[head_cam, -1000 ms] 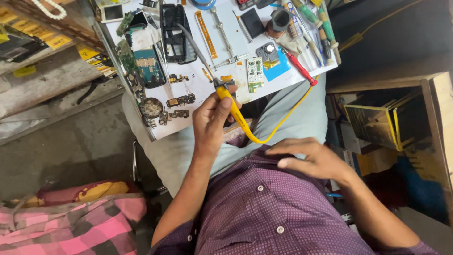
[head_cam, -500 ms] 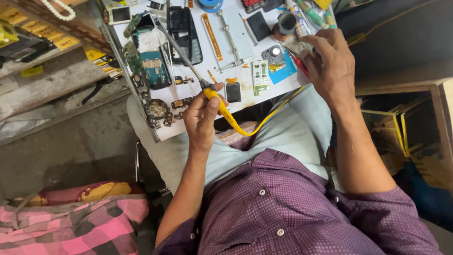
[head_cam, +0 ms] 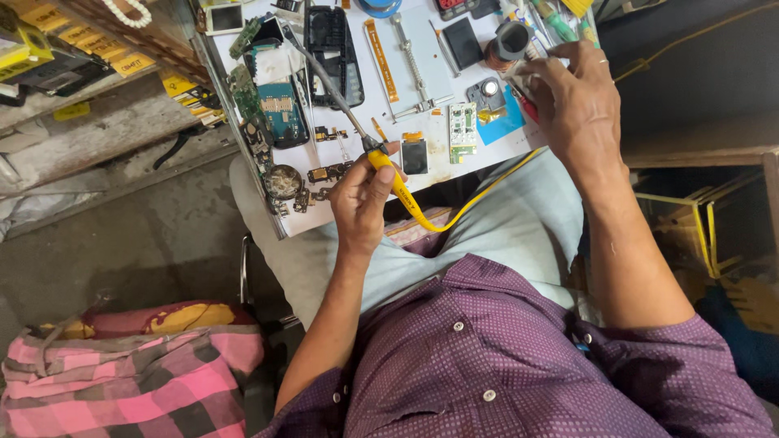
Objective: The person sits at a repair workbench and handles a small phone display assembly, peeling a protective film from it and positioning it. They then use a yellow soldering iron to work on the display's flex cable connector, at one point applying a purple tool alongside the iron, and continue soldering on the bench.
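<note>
1. A person's left hand (head_cam: 363, 195) is gripping the yellow handle of a soldering iron (head_cam: 381, 162), fingers closed around it, the long metal shaft slanting up across the white counter (head_cam: 357, 223) toward a stripped black phone housing (head_cam: 331, 45).
2. The iron's yellow cord (head_cam: 479, 195) is trailing off the counter's near edge and over the person's lap.
3. The right hand (head_cam: 572, 101), which a second ago was resting at the lap, is now reaching over the counter's right end, fingers curled down among a spool and screwdrivers (head_cam: 560, 20); what it is pinching, if anything, cannot be told.
4. The iron hand has barely shifted, suggesting the tool is being kept ready while the other hand fetches something.
5. Just beyond the iron's grip a small display module (head_cam: 415, 154) and a green circuit board (head_cam: 462, 126) are lying flat, with a blue-shielded phone board (head_cam: 280, 109) and loose small parts to the left.
6. A pink checked cloth (head_cam: 130, 381) is lying below on the floor.
</note>
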